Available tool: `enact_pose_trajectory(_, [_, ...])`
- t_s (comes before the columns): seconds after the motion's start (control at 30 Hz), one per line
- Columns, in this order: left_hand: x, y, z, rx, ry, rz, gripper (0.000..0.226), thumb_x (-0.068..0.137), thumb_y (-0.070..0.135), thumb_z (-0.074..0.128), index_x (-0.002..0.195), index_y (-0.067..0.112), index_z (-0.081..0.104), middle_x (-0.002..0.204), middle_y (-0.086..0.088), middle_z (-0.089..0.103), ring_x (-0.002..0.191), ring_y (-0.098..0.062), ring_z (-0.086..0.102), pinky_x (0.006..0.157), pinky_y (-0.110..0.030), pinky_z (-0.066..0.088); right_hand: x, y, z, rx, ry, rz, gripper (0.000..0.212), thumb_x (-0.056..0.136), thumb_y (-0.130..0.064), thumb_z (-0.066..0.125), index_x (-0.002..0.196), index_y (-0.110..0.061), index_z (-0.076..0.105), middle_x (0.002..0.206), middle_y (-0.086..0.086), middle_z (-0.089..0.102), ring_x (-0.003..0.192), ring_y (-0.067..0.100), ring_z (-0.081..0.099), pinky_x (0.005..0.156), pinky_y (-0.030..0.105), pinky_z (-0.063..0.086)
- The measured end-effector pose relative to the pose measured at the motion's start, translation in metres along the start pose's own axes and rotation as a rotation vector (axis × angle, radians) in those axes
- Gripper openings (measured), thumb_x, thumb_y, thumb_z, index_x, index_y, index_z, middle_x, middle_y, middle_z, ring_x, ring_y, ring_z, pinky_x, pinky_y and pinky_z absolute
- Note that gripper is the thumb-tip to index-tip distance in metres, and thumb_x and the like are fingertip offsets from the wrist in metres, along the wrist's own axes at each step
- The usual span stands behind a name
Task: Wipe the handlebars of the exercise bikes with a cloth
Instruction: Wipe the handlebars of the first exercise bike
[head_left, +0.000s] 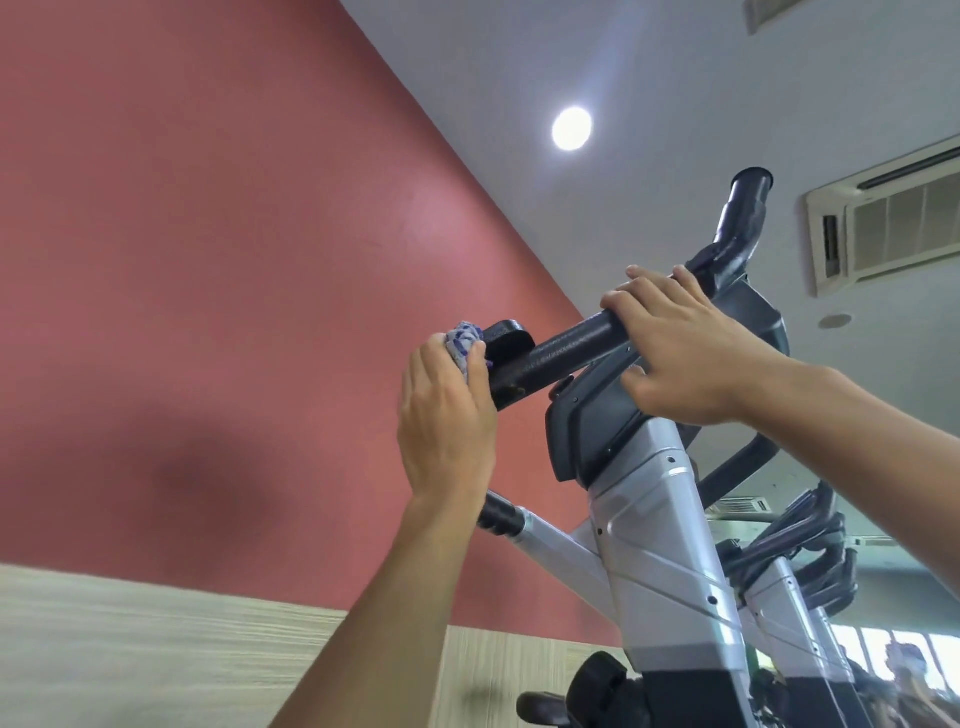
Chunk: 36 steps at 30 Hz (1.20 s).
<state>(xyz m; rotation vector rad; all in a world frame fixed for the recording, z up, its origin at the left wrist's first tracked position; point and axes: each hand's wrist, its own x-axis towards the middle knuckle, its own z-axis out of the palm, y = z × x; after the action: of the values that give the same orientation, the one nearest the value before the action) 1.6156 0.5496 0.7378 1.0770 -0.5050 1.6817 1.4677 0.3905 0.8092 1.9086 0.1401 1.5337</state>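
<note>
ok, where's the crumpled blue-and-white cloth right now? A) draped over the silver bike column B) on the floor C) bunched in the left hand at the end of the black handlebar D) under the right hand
C: the left hand grips the crumpled blue-and-white cloth against the black handlebar end, while the right hand holds the bar bare.

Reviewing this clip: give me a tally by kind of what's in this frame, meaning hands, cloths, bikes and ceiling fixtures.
Hands: 2, left hand and right hand
Cloths: 1, cloth
Exercise bikes: 2, near bike and far bike
Ceiling lights: 1, ceiling light
Air-conditioner vents: 1, vent
Total: 7
</note>
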Motion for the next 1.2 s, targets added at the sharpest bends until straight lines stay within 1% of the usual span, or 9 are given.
enact_pose_trajectory(0.17, [0.009,0.016,0.001,0.094,-0.037,-0.022,0.04,0.105,0.041,0.032,0.104,0.009,0.056,0.099,-0.006,0.061,0.092,-0.027,0.057,0.084,-0.039,0.047,0.005,-0.006,-0.012,-0.02,-0.117,-0.003,0.058,0.075,-0.032,0.041,0.127,-0.008,0.049,0.127,0.01,0.047,0.139,0.031,0.033,0.122,0.04,0.013])
enact_pose_trajectory(0.3, [0.026,0.02,-0.002,0.164,-0.128,0.047,0.039,0.108,0.042,0.03,0.093,0.013,0.05,0.087,-0.005,0.06,0.078,-0.029,0.056,0.071,-0.04,0.041,0.02,-0.008,-0.018,-0.049,-0.13,-0.035,0.032,0.077,-0.032,0.05,0.104,-0.015,0.05,0.097,0.0,0.047,0.099,0.024,0.047,0.101,0.032,0.035])
enact_pose_trajectory(0.43, [0.05,0.017,-0.003,0.182,-0.221,-0.039,0.05,0.107,0.046,0.026,0.082,0.013,0.055,0.071,-0.004,0.061,0.068,-0.031,0.053,0.065,-0.04,0.039,0.038,-0.013,-0.026,-0.044,-0.202,-0.057,0.026,0.071,-0.038,0.045,0.088,-0.019,0.05,0.083,-0.007,0.048,0.085,0.022,0.052,0.08,0.029,0.032])
enact_pose_trajectory(0.63, [0.115,0.021,-0.012,-0.052,-0.875,-0.401,0.059,0.106,0.044,0.038,0.06,0.01,0.053,0.04,0.006,0.046,0.034,-0.015,0.043,0.044,-0.021,0.036,0.051,-0.008,-0.043,0.041,-0.391,-0.108,0.029,0.069,-0.041,0.027,0.082,-0.024,0.047,0.077,-0.008,0.049,0.073,0.02,0.052,0.077,0.033,0.042])
enact_pose_trajectory(0.8, [0.16,0.022,0.002,-0.021,-1.33,-0.488,0.057,0.107,0.048,0.039,0.088,-0.004,0.056,0.041,0.004,0.038,0.028,-0.008,0.032,0.032,-0.015,0.025,0.059,0.002,-0.046,0.156,-0.478,-0.076,0.02,0.065,-0.03,0.052,0.08,-0.017,0.053,0.075,0.0,0.051,0.067,0.027,0.05,0.072,0.044,0.046])
enact_pose_trajectory(0.9, [0.172,0.022,0.016,-0.108,-1.366,-0.592,0.06,0.104,0.056,0.041,0.088,-0.001,0.051,0.062,-0.004,0.052,0.055,-0.013,0.054,0.058,-0.036,0.053,0.068,0.01,-0.055,0.195,-0.573,-0.079,0.029,0.064,-0.029,0.055,0.087,-0.011,0.059,0.083,0.005,0.053,0.073,0.032,0.05,0.073,0.049,0.047])
enact_pose_trajectory(0.97, [0.171,0.019,0.021,-0.106,-1.448,-0.607,0.053,0.102,0.058,0.042,0.089,0.009,0.056,0.073,-0.002,0.054,0.068,-0.015,0.054,0.073,-0.044,0.051,0.075,0.011,-0.058,0.244,-0.626,-0.051,0.031,0.066,-0.029,0.056,0.089,-0.01,0.06,0.085,0.007,0.053,0.076,0.034,0.051,0.076,0.05,0.047])
enact_pose_trajectory(1.13, [0.159,0.009,0.025,-0.317,-1.722,-0.731,0.027,0.109,0.045,0.035,0.097,0.037,0.058,0.097,0.001,0.071,0.051,-0.001,0.049,0.049,-0.008,0.041,0.081,-0.009,-0.058,0.256,-0.724,0.119,0.046,0.076,-0.036,0.056,0.106,-0.002,0.062,0.094,0.011,0.056,0.087,0.038,0.054,0.088,0.051,0.042])
enact_pose_trajectory(1.2, [0.158,-0.004,0.024,-0.436,-1.762,-0.768,0.029,0.11,0.044,0.028,0.119,0.038,0.055,0.108,0.01,0.069,0.058,0.011,0.054,0.056,-0.002,0.042,0.081,-0.02,-0.058,0.257,-0.752,0.214,0.051,0.08,-0.038,0.054,0.115,-0.002,0.064,0.102,0.01,0.061,0.096,0.038,0.057,0.097,0.05,0.037])
